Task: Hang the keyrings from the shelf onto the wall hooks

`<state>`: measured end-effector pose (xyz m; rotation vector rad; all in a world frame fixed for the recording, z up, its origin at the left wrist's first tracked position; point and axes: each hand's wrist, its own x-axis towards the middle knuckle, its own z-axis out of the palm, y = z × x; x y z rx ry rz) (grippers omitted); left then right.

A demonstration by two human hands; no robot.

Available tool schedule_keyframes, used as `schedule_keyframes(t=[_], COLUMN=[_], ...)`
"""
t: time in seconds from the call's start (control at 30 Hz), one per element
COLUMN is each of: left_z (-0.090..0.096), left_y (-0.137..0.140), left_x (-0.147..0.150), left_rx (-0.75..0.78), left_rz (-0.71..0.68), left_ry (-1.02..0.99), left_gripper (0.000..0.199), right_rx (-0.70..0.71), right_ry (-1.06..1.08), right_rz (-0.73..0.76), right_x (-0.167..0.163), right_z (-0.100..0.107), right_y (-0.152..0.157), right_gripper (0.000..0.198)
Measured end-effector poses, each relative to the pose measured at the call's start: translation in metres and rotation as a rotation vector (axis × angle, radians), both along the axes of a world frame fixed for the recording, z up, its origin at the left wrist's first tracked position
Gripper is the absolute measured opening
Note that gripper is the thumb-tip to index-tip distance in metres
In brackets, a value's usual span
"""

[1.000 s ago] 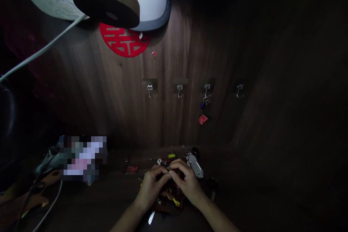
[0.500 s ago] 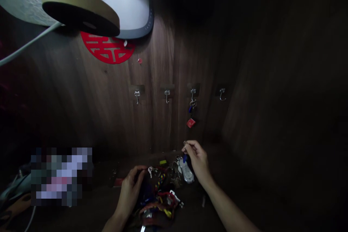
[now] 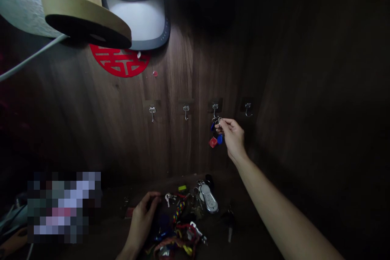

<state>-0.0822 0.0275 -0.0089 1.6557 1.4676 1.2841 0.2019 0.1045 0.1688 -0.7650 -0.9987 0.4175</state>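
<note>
My right hand [image 3: 234,136] is raised to the wall, its thumb and fingers pinching a key ring with a blue tag [image 3: 219,139]. It is just below the third wall hook [image 3: 215,107], where another key ring with a red diamond-shaped tag [image 3: 213,142] hangs. Down on the dark surface, my left hand [image 3: 144,215] rests with its fingers loosely bent and apart, holding nothing that I can see. Near its fingertips are small silver keys [image 3: 168,199]. Right of them are a grey remote fob [image 3: 209,199] and a multicoloured braided cord [image 3: 179,212].
More hooks are on the wood wall: one at left [image 3: 152,110], one beside it [image 3: 186,109] and one at right [image 3: 248,109]. A grey cap [image 3: 137,18], a round beige-rimmed lamp [image 3: 85,14] and a red cutout [image 3: 122,65] are above. A single key [image 3: 230,231] lies at right.
My right hand has risen from beside the remote fob to the third hook, carrying the key ring with the blue tag. My left hand has stayed by the silver keys.
</note>
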Motion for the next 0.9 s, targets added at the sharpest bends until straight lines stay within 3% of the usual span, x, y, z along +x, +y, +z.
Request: schedule_keyframes(t=[0.2, 0.9], left_z=[0.000, 0.005], left_y=[0.000, -0.003], left_x=[0.002, 0.002], left_rx=[-0.004, -0.028], left_rz=[0.002, -0.008], left_ry=[0.020, 0.058], left_gripper=[0.027, 0.028], right_rx=[-0.013, -0.170], right_ry=[0.038, -0.123], right_rz=[-0.015, -0.115], right_x=[-0.001, 0.008], right_z=[0.008, -0.005], right_y=[0.011, 0.023], right_gripper=[0.027, 0.038])
